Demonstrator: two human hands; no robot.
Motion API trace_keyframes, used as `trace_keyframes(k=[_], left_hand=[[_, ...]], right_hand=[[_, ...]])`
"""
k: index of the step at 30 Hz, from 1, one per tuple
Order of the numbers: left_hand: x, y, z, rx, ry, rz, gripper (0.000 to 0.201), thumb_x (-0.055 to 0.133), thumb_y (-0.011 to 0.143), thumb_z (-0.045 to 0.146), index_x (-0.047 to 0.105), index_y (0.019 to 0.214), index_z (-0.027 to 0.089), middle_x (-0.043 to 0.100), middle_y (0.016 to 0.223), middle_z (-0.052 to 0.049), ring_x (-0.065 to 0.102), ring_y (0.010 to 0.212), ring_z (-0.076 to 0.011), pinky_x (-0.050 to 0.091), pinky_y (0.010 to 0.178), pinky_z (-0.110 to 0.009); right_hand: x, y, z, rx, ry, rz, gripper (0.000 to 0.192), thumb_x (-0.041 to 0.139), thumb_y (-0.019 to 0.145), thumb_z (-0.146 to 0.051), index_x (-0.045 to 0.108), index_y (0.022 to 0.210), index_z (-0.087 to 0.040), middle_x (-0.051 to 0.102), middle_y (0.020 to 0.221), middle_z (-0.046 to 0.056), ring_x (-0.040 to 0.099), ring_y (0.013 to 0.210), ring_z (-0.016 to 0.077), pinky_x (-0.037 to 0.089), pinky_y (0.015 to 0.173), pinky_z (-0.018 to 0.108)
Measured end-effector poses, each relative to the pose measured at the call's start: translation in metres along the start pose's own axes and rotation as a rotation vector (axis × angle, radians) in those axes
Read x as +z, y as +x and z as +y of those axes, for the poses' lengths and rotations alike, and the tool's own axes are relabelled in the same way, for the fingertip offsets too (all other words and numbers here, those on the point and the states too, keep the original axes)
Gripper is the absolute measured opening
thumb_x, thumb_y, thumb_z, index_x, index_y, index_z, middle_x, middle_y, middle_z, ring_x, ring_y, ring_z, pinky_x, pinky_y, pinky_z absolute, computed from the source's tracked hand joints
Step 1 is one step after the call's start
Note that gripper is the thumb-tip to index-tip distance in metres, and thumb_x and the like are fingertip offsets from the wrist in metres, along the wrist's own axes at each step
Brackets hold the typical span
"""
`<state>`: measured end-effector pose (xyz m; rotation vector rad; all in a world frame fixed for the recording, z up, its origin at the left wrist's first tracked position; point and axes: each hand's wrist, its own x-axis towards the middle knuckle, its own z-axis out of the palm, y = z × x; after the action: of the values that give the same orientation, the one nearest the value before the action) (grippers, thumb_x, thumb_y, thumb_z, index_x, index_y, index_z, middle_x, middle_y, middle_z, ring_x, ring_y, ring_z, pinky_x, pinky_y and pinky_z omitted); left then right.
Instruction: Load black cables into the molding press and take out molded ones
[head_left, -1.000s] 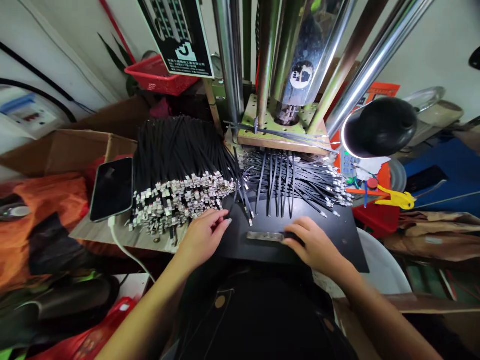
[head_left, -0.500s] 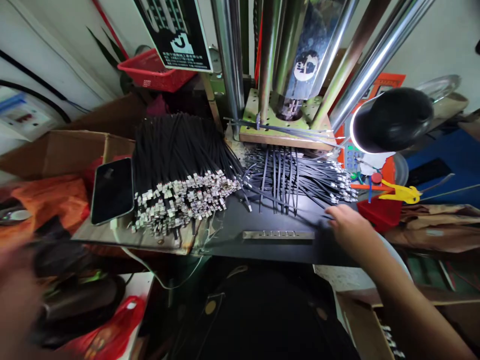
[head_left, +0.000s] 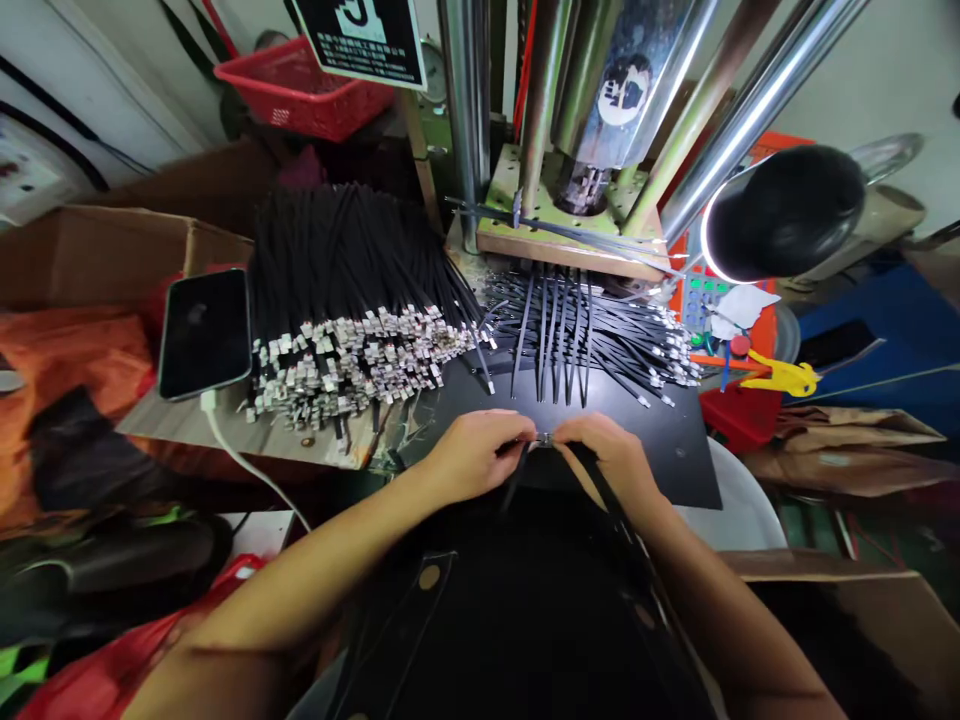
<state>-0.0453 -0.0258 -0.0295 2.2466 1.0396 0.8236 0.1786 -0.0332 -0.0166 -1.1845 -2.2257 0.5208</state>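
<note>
My left hand [head_left: 472, 455] and right hand [head_left: 611, 455] pinch black cables [head_left: 592, 480] together, seemingly at a small metal connector [head_left: 543, 438] between them.

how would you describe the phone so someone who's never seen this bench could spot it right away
Start at the big bundle of black cables with metal ends, heaped left of the press columns. Directly to its left, on the wooden board, lies the phone, face up with a dark screen. It is the only flat glossy slab there, and a white charging cord trails from its near end.
</note>
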Motion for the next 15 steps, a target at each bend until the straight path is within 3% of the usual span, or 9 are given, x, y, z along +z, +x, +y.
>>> trace_keyframes(k=[2,4,12,15], left_hand=[[0.007,0.006,0.000,-0.081,-0.015,-0.019,0.011,0.055,0.086,0.015,0.062,0.092,0.020,0.073,0.087,-0.001,0.069,0.079,-0.0143,0.054,0.074,-0.025],[0.006,0.009,0.001,-0.092,0.010,-0.040,0.010,0.056,0.085,0.015,0.060,0.093,0.020,0.071,0.084,0.000,0.068,0.076,-0.0146,0.051,0.070,-0.024],[-0.003,0.022,0.017,-0.018,0.228,-0.256,0.016,0.051,0.086,0.012,0.062,0.096,0.019,0.068,0.081,-0.002,0.065,0.077,-0.0190,0.051,0.075,-0.030],[-0.018,0.026,0.014,0.023,0.265,-0.339,0.028,0.044,0.091,0.010,0.062,0.109,0.021,0.071,0.101,-0.003,0.066,0.093,-0.0183,0.052,0.086,-0.031]], right_hand=[[0.013,0.005,0.002,0.026,0.144,0.032,0.010,0.056,0.090,-0.018,0.065,0.086,-0.021,0.070,0.086,0.002,0.066,0.080,0.0153,0.053,0.073,0.027],[0.011,0.007,0.005,0.034,0.182,0.018,0.010,0.057,0.088,-0.015,0.064,0.085,-0.021,0.069,0.086,0.002,0.065,0.078,0.0156,0.053,0.072,0.027],[-0.006,0.007,0.001,-0.141,0.012,-0.103,0.017,0.047,0.095,-0.013,0.062,0.089,-0.018,0.066,0.085,0.006,0.060,0.078,0.0177,0.050,0.069,0.029],[-0.002,0.006,-0.005,-0.195,-0.123,-0.160,0.022,0.044,0.097,-0.014,0.063,0.086,-0.017,0.066,0.084,0.008,0.058,0.076,0.0198,0.050,0.070,0.032]])
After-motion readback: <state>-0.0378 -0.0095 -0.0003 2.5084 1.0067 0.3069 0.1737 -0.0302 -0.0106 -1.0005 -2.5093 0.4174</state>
